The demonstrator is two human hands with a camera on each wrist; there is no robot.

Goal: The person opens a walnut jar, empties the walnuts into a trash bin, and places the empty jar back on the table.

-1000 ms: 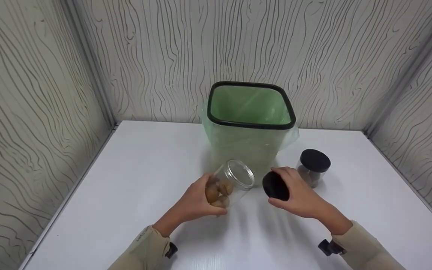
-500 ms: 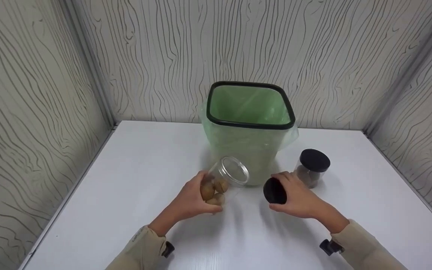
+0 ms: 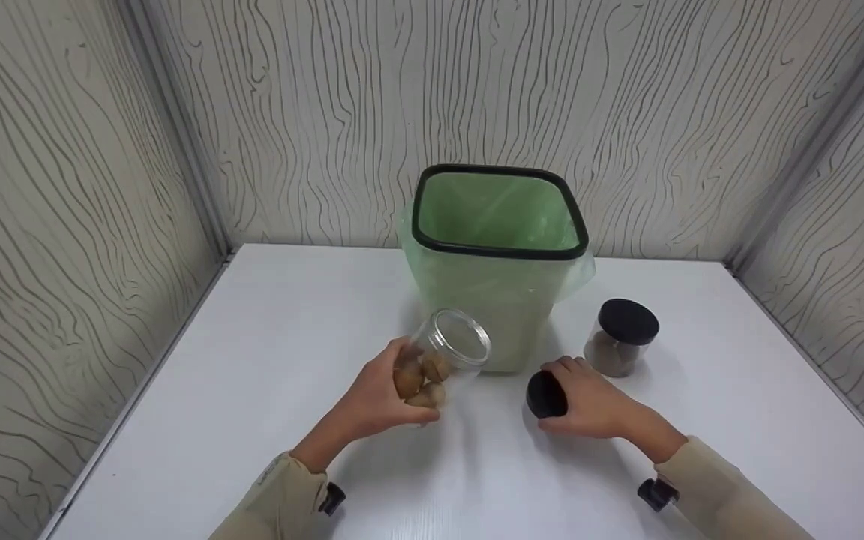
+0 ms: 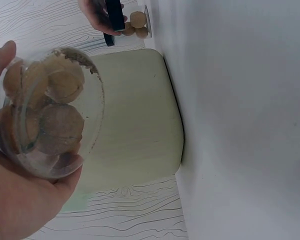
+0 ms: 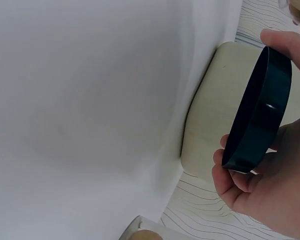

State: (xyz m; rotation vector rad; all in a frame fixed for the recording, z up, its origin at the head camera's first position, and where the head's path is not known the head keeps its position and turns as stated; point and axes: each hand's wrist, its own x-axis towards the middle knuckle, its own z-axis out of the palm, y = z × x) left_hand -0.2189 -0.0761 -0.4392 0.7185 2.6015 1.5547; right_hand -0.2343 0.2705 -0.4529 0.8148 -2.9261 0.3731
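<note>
My left hand (image 3: 376, 397) grips a clear open jar (image 3: 456, 360), tilted with its mouth up and to the right. Several round brown balls, nut-like in look (image 3: 408, 381), lie in its lower end; dark crumbs (image 4: 76, 56) cling inside the base in the left wrist view. A black round lid (image 3: 547, 396) is pinched at its edges by my right hand (image 3: 589, 401), its hollow side facing left toward the jar. In the right wrist view the lid (image 5: 262, 117) stands on edge between thumb and fingers, close over the table.
Behind the hands stands a pale bin with a black rim (image 3: 499, 250) and a green liner (image 3: 488, 210). To its right is a second jar (image 3: 612, 356), black-lidded, with brown balls inside. Patterned panels (image 3: 372, 112) enclose the white table (image 3: 289, 315).
My left hand has shifted slightly left and away from me with the jar. My right hand has lowered the lid toward the table, showing more of the second jar.
</note>
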